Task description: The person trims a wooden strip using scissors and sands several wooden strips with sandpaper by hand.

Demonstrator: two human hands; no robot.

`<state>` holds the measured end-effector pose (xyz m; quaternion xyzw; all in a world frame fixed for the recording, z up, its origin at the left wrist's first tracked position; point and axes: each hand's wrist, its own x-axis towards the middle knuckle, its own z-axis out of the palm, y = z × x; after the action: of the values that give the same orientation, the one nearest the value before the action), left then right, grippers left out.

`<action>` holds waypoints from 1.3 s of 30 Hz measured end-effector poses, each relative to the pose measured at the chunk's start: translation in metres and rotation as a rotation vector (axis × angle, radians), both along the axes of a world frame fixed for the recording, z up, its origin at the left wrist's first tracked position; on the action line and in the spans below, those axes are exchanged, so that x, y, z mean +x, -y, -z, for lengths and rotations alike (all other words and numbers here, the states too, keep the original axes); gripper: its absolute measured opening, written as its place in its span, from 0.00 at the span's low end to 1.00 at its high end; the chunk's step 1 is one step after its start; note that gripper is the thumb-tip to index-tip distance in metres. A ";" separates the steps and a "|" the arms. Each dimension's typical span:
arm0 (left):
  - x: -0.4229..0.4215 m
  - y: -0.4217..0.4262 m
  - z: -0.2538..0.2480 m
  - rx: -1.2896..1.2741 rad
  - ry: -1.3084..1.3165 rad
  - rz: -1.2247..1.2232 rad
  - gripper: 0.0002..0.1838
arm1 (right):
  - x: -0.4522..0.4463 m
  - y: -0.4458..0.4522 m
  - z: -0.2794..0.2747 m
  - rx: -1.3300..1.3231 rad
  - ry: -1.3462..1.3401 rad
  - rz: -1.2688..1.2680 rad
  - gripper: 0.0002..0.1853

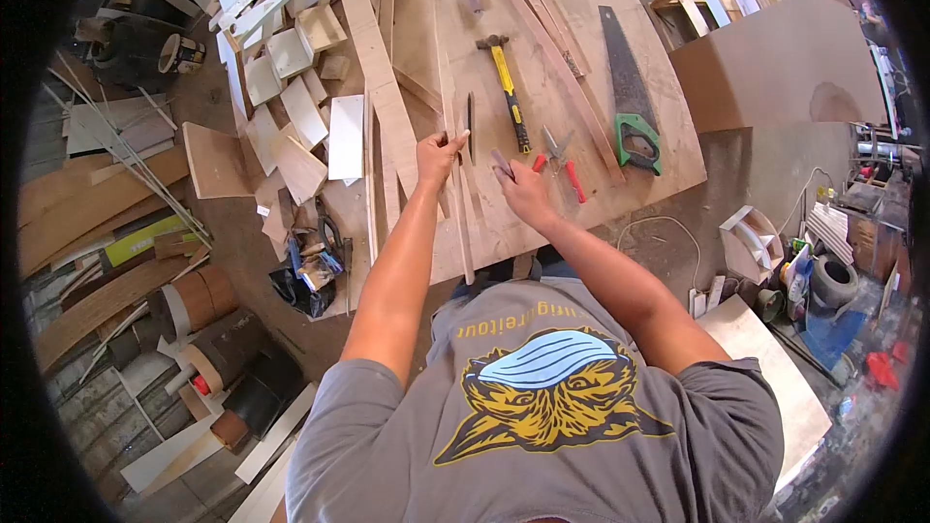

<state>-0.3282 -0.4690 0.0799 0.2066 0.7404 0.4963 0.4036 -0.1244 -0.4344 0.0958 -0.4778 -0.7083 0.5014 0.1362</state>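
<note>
My left hand (441,157) is closed around a thin wooden strip (459,223) that runs lengthwise over the wooden table. In my right hand (526,189) is a small flat piece (502,163), pinched between the fingers; what it is made of is hard to tell. A dark pointed tool (471,126) lies just right of my left fingers. Beyond my right hand rests a hammer (504,87) with a yellow and black handle. Red-handled pliers (559,153) lie beside my right hand, and a saw (630,87) with a green handle is farther right.
Long wooden strips (562,68) lie between hammer and saw. Wood offcuts (300,107) are piled on the table's left side, with dark-handled pliers (327,225) at the near left. A brown board (775,63) stands beyond the right edge of the table (668,169).
</note>
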 end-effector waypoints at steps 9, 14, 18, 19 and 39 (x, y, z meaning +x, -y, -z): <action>0.020 -0.018 -0.072 0.274 0.410 -0.403 0.12 | -0.051 0.015 -0.045 -0.043 -0.034 0.092 0.16; 0.021 -0.011 -0.066 0.231 0.486 -0.469 0.15 | -0.045 0.020 -0.051 -0.271 -0.293 0.114 0.11; 0.008 -0.007 -0.037 0.228 0.449 -0.424 0.17 | -0.029 0.017 -0.032 -0.276 -0.326 0.038 0.10; 0.008 -0.008 -0.039 0.232 0.433 -0.420 0.17 | -0.027 0.018 -0.031 -0.330 -0.348 0.046 0.11; 0.036 -0.022 -0.088 0.416 0.552 -0.340 0.24 | 0.003 0.008 -0.044 -0.519 -0.421 0.029 0.10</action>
<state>-0.2917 -0.4470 0.1679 0.0170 0.5112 0.7326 0.4492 -0.1215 -0.4428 0.1393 -0.3925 -0.5064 0.7509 0.1603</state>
